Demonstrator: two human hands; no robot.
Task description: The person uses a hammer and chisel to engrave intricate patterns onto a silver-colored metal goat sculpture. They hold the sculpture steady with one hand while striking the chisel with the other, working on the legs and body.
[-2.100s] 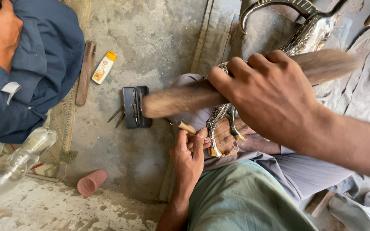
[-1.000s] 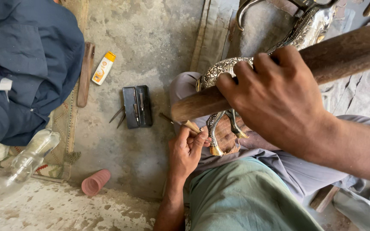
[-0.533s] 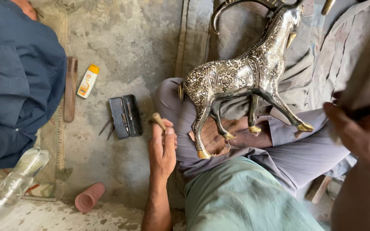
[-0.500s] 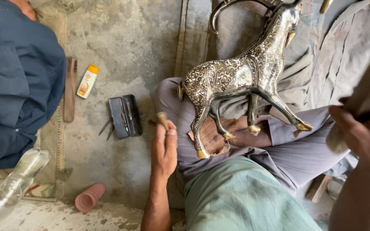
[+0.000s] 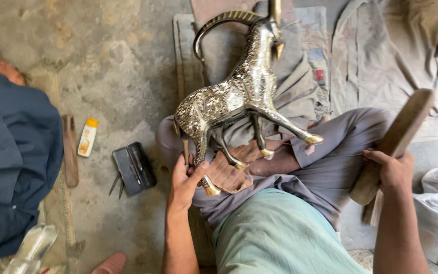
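An engraved silver-and-brass horned animal figurine (image 5: 234, 99) lies across my lap, its legs pointing toward me. My left hand (image 5: 184, 181) is at its hind leg, pinching a thin metal chisel (image 5: 185, 152) whose tip rests against the leg. Off to the right, away from the figurine, my right hand (image 5: 392, 171) grips a thick wooden mallet (image 5: 399, 134). The mallet slants up and to the right.
A person in blue clothes (image 5: 16, 157) sits at the left. On the concrete floor lie a wooden stick (image 5: 70, 157), a small yellow bottle (image 5: 87, 137), a black tool case (image 5: 134, 167), a clear plastic bottle (image 5: 31, 246) and a pink cup (image 5: 108, 264). Dusty cloth mats (image 5: 381, 56) lie beyond my knees.
My right hand swung the mallet from over the figurine out to the right and lowered it. The left hand stayed at the hind leg with the chisel.
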